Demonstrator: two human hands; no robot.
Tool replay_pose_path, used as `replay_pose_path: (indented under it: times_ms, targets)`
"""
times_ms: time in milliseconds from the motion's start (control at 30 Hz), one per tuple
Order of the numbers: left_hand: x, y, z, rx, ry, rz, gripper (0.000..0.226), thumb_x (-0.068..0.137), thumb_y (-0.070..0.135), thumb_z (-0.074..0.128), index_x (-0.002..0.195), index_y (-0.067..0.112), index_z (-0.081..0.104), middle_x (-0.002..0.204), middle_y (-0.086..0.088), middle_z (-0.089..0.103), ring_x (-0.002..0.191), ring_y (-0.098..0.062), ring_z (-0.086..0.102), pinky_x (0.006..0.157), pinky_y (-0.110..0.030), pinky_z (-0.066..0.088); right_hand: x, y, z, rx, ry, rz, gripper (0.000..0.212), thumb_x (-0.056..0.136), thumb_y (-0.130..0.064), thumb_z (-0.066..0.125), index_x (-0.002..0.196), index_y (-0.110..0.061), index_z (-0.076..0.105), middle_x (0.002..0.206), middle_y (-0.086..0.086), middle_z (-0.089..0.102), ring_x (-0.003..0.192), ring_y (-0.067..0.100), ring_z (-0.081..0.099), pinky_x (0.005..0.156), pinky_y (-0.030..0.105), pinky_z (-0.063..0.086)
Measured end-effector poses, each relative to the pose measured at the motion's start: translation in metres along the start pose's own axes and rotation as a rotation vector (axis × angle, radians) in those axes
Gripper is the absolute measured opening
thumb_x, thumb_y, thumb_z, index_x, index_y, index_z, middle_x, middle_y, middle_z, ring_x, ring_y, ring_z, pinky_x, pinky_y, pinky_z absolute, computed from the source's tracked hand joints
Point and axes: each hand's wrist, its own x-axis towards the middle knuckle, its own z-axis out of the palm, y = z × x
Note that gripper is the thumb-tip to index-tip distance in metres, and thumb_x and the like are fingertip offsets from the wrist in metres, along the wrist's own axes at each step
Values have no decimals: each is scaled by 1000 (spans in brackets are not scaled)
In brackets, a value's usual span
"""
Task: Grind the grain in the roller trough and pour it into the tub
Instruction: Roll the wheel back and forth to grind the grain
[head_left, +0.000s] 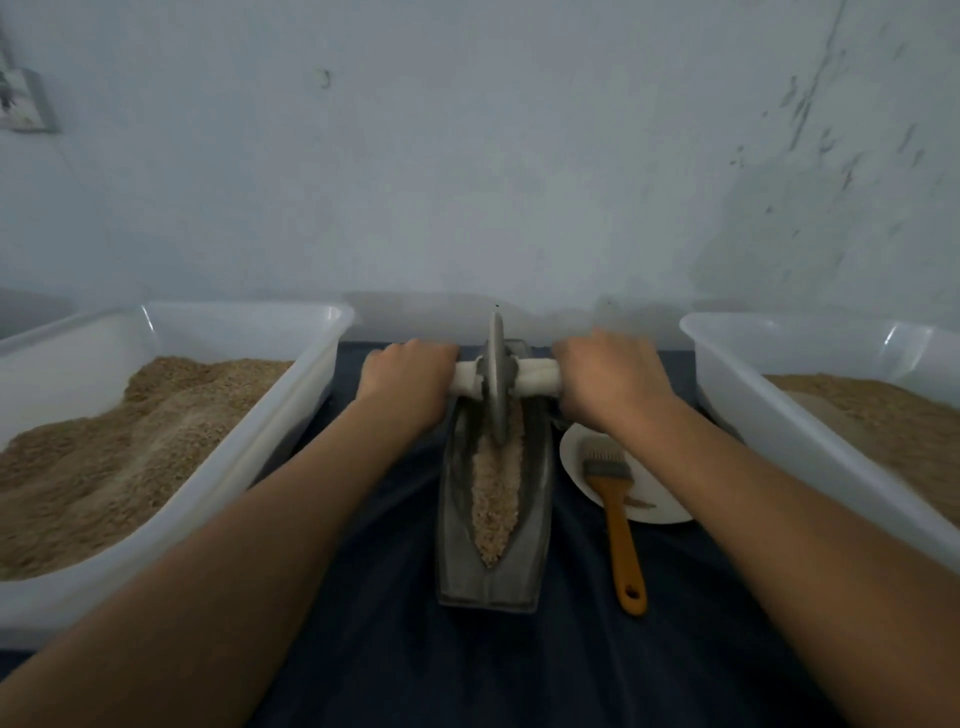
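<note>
Both tubs (171, 332) — outer ends cut off.

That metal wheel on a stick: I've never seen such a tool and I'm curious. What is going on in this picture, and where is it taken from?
The camera sits on the person's head, looking down at both arms. The wheel is a grinding roller. The left hand and the right hand each grip an end of its white axle, with the wheel standing at the far end of a boat-shaped metal trough that holds grain. A tub with brown grain stands on the left, another tub on the right. A brush lies partly on a white plate on the dark cloth.
</note>
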Motion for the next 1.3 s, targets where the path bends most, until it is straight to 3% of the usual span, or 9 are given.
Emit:
replay_pose_path:
  times_ms: [200, 333, 500, 600, 800, 900, 1033, 1200, 1300]
  targets:
    - [-16, -4, 3, -28, 5, 13, 20, 91, 13, 62, 109, 20, 58, 106, -8, 66, 98, -31, 64, 72, -39, 46, -18, -11, -10, -19, 59, 6, 25, 83, -26, 73, 102, -24, 59, 82, 0, 61, 72, 24, 60, 58, 32, 38]
    - [-66, -7, -18, 114, 89, 151, 20, 89, 21, 64, 102, 25, 50, 91, 3, 61, 85, -23, 64, 67, -33, 39, -74, -8, -24, 54, 87, -99, 33, 85, -32, 65, 91, -32, 33, 64, -11, 31, 52, 8, 24, 48, 29, 14]
    - [-89, -11, -26, 103, 113, 174, 34, 86, 28, 66, 88, 32, 32, 69, 11, 32, 61, -9, 34, 52, -26, 21, -95, -7, -45, 6, 161, -232, 60, 51, -38, 87, 76, -29, 34, 55, -13, 5, 47, 4, 0, 50, 20, 3]
    - [-66, -7, -15, -3, 25, 119, 24, 89, 23, 66, 100, 27, 45, 83, 7, 51, 70, -14, 47, 64, -31, 41, -73, -11, -26, -58, 106, -154, 41, 70, -35, 77, 81, -30, 38, 57, -11, 21, 48, 9, 14, 48, 27, 12]
    - [-5, 4, 1, 30, 68, 33, 14, 93, 14, 59, 103, 19, 50, 104, -9, 67, 97, -33, 65, 71, -38, 39, -5, -9, -8, 37, -61, 43, 27, 81, -35, 75, 103, -26, 60, 90, 1, 65, 71, 23, 50, 63, 32, 38]
    - [-16, 0, 2, -8, 59, 40, 22, 91, 14, 61, 95, 20, 41, 99, -6, 65, 86, -30, 62, 68, -37, 39, -15, -10, -12, -5, -8, 2, 27, 83, -34, 73, 104, -26, 57, 81, -1, 56, 69, 21, 45, 59, 32, 34]
    - [-56, -6, -10, 27, 78, 113, 26, 87, 23, 66, 103, 26, 46, 85, 5, 55, 79, -23, 60, 66, -36, 45, -55, -3, -34, 52, -26, -130, 27, 83, -38, 63, 82, -35, 37, 69, -11, 40, 57, 9, 35, 50, 30, 18]
    - [-87, -8, -23, 101, 121, 152, 30, 82, 34, 65, 88, 35, 36, 67, 10, 31, 55, -12, 27, 53, -31, 24, -89, -1, -44, -13, 83, -245, 18, 63, -44, 60, 69, -36, 45, 53, -11, 27, 45, 6, 18, 48, 26, 11]
    - [-73, -9, -15, 6, 63, 110, 27, 83, 30, 67, 93, 33, 42, 72, 11, 37, 60, -12, 33, 60, -34, 32, -75, -7, -33, -36, 79, -184, 20, 63, -39, 64, 73, -35, 47, 56, -11, 25, 47, 7, 16, 48, 27, 8]
